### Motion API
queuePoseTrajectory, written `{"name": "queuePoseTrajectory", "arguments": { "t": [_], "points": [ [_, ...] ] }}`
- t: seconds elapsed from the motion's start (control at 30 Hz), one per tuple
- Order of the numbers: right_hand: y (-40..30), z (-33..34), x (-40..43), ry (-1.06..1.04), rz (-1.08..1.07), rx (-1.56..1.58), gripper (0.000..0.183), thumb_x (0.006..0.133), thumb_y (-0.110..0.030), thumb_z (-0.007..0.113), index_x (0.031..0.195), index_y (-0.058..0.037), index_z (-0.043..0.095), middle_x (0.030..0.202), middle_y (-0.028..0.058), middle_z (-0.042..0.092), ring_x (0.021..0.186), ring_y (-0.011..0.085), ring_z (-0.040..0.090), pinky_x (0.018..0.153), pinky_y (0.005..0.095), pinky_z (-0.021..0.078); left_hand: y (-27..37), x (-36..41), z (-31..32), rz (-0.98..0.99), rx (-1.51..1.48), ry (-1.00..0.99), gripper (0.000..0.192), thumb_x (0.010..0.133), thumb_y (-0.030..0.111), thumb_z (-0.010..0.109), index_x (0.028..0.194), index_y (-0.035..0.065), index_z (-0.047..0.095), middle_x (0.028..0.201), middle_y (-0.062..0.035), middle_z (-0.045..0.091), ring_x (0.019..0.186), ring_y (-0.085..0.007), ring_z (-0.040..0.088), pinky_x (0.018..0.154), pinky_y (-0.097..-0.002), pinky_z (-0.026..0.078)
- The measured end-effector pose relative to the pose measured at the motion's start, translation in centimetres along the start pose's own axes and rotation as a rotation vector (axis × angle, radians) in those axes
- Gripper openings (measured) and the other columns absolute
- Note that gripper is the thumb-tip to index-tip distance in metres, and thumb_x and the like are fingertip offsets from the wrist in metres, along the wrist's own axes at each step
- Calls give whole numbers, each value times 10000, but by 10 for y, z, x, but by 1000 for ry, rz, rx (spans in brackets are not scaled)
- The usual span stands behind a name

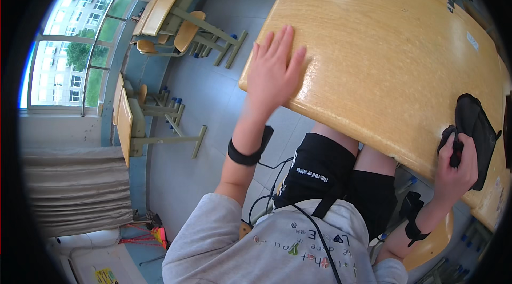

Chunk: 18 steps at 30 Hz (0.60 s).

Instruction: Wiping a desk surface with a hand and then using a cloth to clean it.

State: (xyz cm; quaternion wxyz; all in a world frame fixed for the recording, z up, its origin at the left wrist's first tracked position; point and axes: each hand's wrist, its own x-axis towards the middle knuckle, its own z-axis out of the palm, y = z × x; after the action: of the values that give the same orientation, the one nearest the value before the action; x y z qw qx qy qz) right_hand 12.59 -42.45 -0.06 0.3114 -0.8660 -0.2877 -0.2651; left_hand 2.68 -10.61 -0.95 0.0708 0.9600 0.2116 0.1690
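Note:
My left hand (276,67) lies flat, palm down, near the left front corner of a wooden desk (368,51), with nothing in it. At the desk's right side, my right hand (458,160) grips a small, dark, crumpled object (448,146) between thumb and fingers; its exact kind cannot be told. Right beside that hand lies a soft black pouch (474,124), partly behind the fingers. Each forearm wears a black strap with a small black device.
More desks (166,7) and chairs (190,31) stand along the window wall at the left. Black cables (276,180) hang beside my lap. A wooden seat (432,244) is at the lower right. A small sticker (472,41) is on the desktop.

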Motion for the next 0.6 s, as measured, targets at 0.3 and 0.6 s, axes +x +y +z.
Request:
{"name": "queuePoseTrajectory", "arguments": {
  "t": [0.3,0.6],
  "points": [
    [1,0,1,21,-11,65,110,723,12,600,798,-3,521,674,87,452,529,205,433,483,274,371,-7,0,0,-88,62,-24,493,960,353,347,1367,75,375,1402,-102,385,1335,-277,287,1093,-404,201],
    [-4,1,5,41,-108,21,148,659,26,607,766,-12,511,642,72,417,511,192,426,455,272,352,-2,-7,-10,-83,53,90,415,963,279,359,1265,27,490,1305,-137,476,1181,-330,432,993,-399,345]
  ]
}}
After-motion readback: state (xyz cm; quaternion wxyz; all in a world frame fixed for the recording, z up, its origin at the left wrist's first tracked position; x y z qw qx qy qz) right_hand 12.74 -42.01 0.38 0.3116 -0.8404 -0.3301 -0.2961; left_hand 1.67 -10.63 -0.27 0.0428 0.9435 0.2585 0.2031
